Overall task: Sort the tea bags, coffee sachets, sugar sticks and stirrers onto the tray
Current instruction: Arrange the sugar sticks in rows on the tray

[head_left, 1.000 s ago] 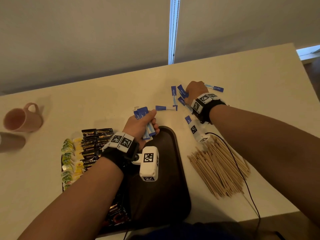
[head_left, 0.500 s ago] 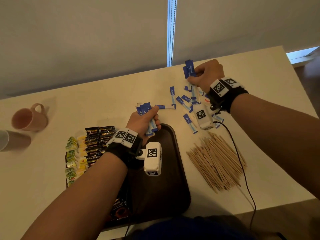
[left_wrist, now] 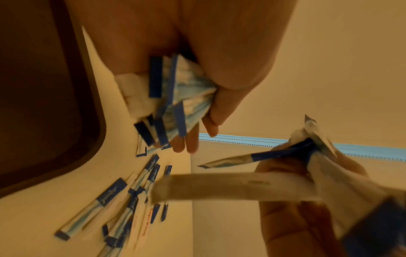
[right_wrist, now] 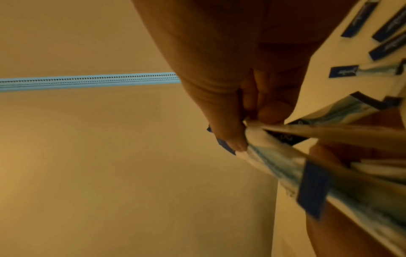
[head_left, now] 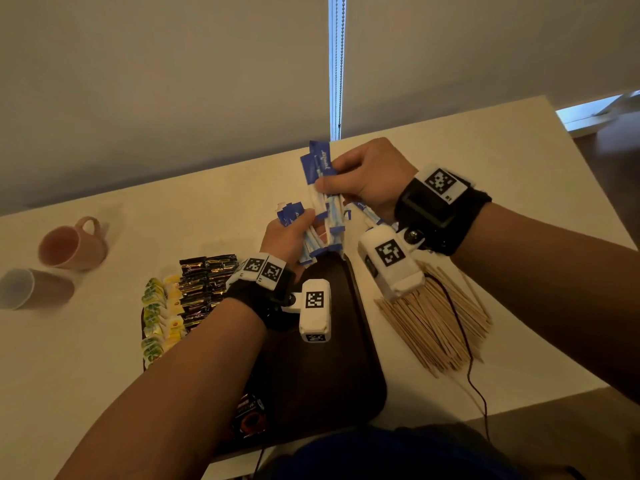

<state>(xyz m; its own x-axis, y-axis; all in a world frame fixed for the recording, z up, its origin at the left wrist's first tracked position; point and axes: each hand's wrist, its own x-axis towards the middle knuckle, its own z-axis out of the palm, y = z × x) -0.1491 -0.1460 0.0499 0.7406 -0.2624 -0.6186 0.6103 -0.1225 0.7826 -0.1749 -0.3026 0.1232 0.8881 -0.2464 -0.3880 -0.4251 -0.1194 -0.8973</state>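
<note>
1. Sugar sticks point(head_left: 304, 237): a bundle in the left hand point(head_left: 284, 237), fingers curled round it, above the tray point(head_left: 360, 341) far edge, long axes roughly upright.
2. Right hand point(head_left: 370, 178): thumb and fingers pinch a second bunch point(head_left: 323, 181), its lower ends just beside the left bundle; merging looks next.
3. Loose sticks point(left_wrist: 110, 193) lie beyond the tray, nearer the right hand.
</note>
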